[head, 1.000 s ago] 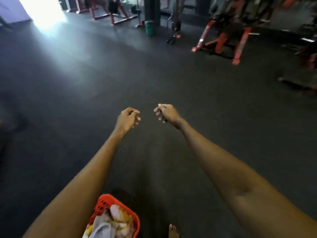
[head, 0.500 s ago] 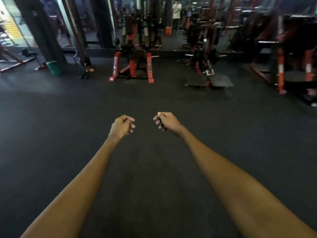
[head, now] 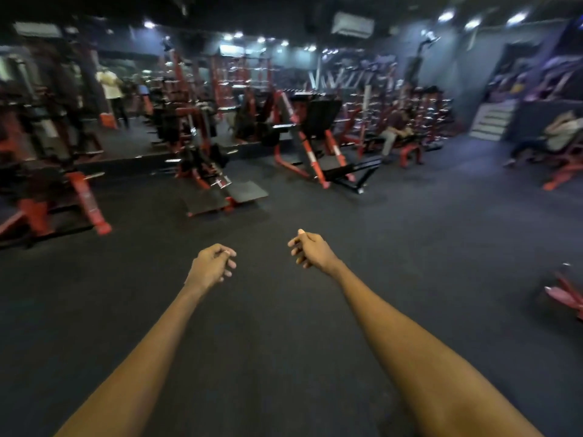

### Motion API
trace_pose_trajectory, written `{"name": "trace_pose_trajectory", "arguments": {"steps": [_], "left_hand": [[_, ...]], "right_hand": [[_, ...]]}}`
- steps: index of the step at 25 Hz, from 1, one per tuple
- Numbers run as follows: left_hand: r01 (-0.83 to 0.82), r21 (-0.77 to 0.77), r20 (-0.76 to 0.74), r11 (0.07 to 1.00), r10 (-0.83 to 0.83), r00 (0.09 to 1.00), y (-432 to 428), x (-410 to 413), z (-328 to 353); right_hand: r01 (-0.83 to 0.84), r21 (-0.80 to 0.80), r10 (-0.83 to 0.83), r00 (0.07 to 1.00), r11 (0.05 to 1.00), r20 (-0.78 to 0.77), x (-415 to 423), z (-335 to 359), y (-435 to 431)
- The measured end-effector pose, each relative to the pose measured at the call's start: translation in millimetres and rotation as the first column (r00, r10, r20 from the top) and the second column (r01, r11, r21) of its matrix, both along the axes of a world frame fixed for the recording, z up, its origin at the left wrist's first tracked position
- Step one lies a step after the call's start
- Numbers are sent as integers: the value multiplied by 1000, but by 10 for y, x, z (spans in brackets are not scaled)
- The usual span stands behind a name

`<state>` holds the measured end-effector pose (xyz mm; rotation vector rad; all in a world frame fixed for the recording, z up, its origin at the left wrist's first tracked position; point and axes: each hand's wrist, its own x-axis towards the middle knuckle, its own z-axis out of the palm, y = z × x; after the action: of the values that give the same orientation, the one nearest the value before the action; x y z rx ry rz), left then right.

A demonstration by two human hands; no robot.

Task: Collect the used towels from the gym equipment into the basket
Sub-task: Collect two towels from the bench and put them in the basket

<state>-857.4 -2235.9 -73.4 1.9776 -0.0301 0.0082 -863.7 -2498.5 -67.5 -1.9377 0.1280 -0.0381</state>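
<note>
Since a second ago the view lifts; left hand (head: 212, 265) and right hand (head: 310, 250) hang loosely curled, empty. No towel is visible in the blur; one could be overlooked.

Both forearms are cut off by the bottom edge. The curled fingers (head: 227, 264) of the left hand (head: 210, 265) and those of the right hand (head: 312, 250) hide both palms. The gym machines (head: 303, 143) along the far edge of the floor (head: 284, 310) are motion-blurred. A red frame (head: 566, 291) is cropped at the right edge.
</note>
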Motion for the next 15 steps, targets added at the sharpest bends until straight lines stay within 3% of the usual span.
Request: {"name": "trace_pose_trajectory", "arguments": {"steps": [4,15], "left_hand": [[155,-22,22,988,-155,988,-559,450,62],[496,17,13,868,-496,868,-2339,1427,-55]], "right_hand": [[198,43,-199,980,979,30,-29,-44,-523],[496,-26,-497,868,868,-22,171,-272,-1882]]}}
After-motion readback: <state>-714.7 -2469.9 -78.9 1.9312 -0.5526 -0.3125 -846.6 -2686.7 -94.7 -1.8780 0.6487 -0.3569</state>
